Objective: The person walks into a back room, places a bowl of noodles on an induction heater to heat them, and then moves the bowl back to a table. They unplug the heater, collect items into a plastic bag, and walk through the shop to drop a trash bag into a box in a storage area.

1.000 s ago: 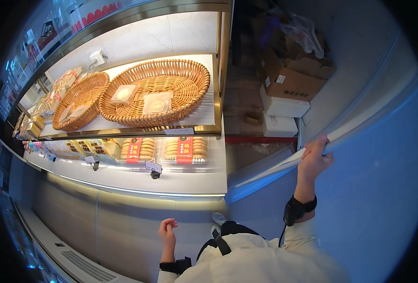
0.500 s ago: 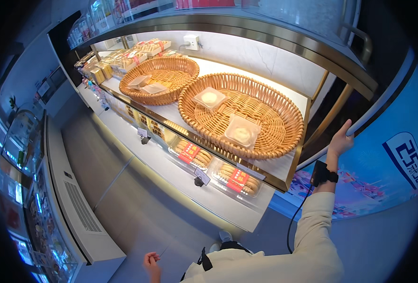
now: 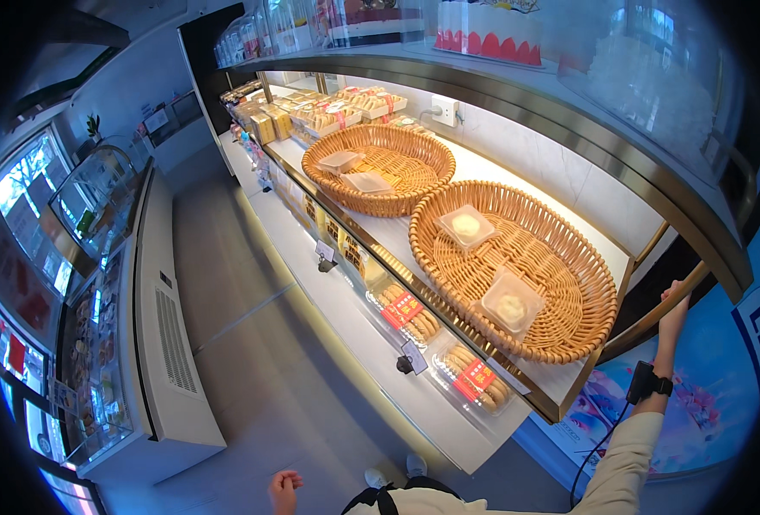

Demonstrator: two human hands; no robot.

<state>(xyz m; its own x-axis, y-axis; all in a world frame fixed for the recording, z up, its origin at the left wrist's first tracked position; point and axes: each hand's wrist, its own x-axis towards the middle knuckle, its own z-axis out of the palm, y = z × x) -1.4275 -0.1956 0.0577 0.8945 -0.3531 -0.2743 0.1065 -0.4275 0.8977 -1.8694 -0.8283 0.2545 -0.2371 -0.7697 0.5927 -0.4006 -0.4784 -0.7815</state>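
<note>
My right hand (image 3: 677,294) reaches out at the right to the brass post (image 3: 654,311) at the end of the display shelf. Its fingers are partly hidden there, and I cannot tell whether they grip anything. A black band with a small device (image 3: 646,384) and a cable sits on that wrist. Low in the view, my left hand (image 3: 284,489) hangs over the floor with loosely curled fingers and nothing visible in them. Nearest the right hand is a large oval wicker basket (image 3: 599,283) with two clear packs of round pastries (image 3: 510,302). Another wicker basket (image 3: 431,154) holds two packs.
Packed biscuits (image 3: 474,378) lie on the lower shelf behind small sign holders (image 3: 411,359). More boxed pastries (image 3: 358,107) stand at the far end. Overhead runs a brass-edged upper shelf (image 3: 569,129). Left of the aisle (image 3: 234,283) is a glass display counter (image 3: 165,343).
My right hand has left the pale edge of the blue panel and is now by the brass post, farther right in view. The view has turned left. My left hand is lower.
</note>
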